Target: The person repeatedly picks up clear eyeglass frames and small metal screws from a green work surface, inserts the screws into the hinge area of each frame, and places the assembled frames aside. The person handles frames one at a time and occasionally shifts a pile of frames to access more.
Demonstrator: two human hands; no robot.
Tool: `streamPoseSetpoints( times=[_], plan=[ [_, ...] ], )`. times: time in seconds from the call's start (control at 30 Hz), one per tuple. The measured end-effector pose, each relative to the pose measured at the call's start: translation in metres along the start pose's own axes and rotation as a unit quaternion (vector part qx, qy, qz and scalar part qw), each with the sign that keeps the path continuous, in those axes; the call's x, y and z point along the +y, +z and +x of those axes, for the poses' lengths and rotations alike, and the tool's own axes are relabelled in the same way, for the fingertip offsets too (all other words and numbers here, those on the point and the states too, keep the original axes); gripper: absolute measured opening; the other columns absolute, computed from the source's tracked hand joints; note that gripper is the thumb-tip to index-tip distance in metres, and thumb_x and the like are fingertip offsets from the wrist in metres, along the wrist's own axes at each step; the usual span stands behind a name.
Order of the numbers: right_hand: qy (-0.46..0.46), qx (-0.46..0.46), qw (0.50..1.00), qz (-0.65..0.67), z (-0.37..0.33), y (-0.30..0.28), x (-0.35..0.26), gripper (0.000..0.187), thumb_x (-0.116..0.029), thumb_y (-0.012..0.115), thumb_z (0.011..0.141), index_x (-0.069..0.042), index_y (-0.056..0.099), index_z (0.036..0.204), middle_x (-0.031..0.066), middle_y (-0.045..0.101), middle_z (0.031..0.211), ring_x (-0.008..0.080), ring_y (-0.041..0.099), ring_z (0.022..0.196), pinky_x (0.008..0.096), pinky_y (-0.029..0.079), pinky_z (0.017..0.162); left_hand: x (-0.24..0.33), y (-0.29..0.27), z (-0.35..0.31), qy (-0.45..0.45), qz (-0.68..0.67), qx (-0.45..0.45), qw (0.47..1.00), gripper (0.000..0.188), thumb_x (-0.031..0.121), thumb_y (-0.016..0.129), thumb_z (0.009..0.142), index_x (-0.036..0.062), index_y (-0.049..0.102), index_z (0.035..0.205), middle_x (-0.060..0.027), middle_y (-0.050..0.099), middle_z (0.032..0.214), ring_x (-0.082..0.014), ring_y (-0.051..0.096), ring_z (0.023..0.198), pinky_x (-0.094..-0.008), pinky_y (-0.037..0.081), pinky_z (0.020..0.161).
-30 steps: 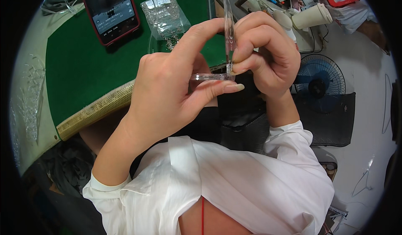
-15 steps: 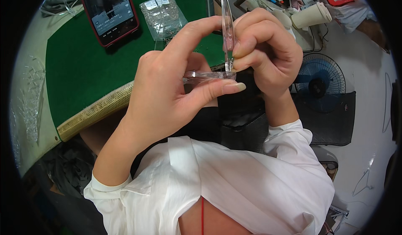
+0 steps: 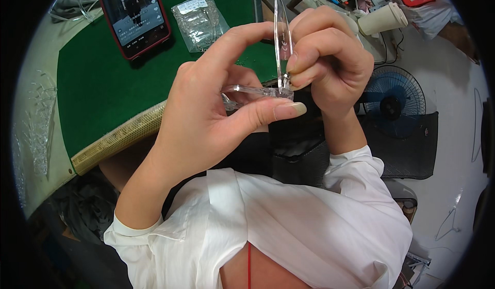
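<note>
Clear plastic eyeglasses are held up over the near edge of the table. My left hand [image 3: 198,114] is closed on their front frame [image 3: 252,90], thumb below, with its forefinger reaching to the upright clear temple arm [image 3: 280,41]. My right hand [image 3: 337,57] pinches at the hinge [image 3: 284,80], where temple and front meet at about a right angle. A tiny shiny metal bit shows by those fingertips; whether they grip it or the temple's end, I cannot tell. Part of the front frame is hidden behind my left hand.
A phone [image 3: 135,18] with its screen lit and a clear bag of small metal parts [image 3: 200,21] lie on the green mat [image 3: 113,83]. Clear plastic parts [image 3: 38,126] lie at far left. A pale cup [image 3: 382,19] and a fan [image 3: 394,101] are at right.
The temple arm has turned slightly, showing more of its flat printed side. Both hands have shifted only a little, with the hinge moving slightly right. The picture on the phone screen has changed.
</note>
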State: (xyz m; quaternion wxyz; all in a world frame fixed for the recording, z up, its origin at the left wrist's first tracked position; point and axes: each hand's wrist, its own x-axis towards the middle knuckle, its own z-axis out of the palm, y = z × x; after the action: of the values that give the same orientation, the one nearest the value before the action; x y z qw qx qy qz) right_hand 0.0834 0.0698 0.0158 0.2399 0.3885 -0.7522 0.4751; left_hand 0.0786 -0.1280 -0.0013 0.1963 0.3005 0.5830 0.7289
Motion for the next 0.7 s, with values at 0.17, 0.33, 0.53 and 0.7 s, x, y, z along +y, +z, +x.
streamPoseSetpoints(
  times=[0.17,0.33,0.53,0.7],
  plan=[
    [0.050,0.013,0.998,0.019,0.002,0.002,-0.005,0.010,0.002,0.072,0.071,0.000,0.066,0.079,0.0057,0.058,0.079,0.0079,0.052,0.062,0.0177,0.038,0.051,0.005,0.001,0.000,-0.008,-0.017,0.010,1.000,0.068,0.006,0.074,0.074,-0.0034,0.042,0.133,-0.0052,0.062,0.073,-0.0075,0.060,0.062,-0.0179,0.046,0.055],
    [0.042,-0.015,0.999,-0.016,0.004,0.000,-0.008,0.011,-0.003,0.072,0.075,0.002,0.064,0.082,0.0064,0.057,0.082,0.0081,0.053,0.062,0.0182,0.040,0.051,-0.001,-0.002,0.000,0.060,0.089,0.018,0.994,0.067,0.007,0.075,0.074,-0.0031,0.043,0.133,-0.0057,0.063,0.080,-0.0075,0.060,0.064,-0.0181,0.047,0.056],
    [0.019,-0.046,0.997,-0.067,0.008,-0.003,-0.010,0.016,-0.007,0.071,0.078,0.004,0.061,0.084,0.0075,0.055,0.083,0.0101,0.055,0.064,0.0199,0.044,0.054,-0.001,-0.001,0.001,0.046,0.070,0.018,0.996,0.068,0.008,0.075,0.075,-0.0029,0.043,0.133,-0.0059,0.063,0.079,-0.0080,0.061,0.064,-0.0186,0.047,0.056],
    [0.014,-0.031,0.999,-0.018,0.006,-0.003,-0.005,0.015,-0.007,0.071,0.078,0.003,0.062,0.084,0.0071,0.056,0.083,0.0093,0.055,0.065,0.0182,0.043,0.053,0.004,0.001,0.002,-0.001,-0.013,0.007,1.000,0.068,0.008,0.074,0.076,-0.0026,0.041,0.134,-0.0057,0.063,0.071,-0.0100,0.063,0.062,-0.0187,0.048,0.055]
  ],
)
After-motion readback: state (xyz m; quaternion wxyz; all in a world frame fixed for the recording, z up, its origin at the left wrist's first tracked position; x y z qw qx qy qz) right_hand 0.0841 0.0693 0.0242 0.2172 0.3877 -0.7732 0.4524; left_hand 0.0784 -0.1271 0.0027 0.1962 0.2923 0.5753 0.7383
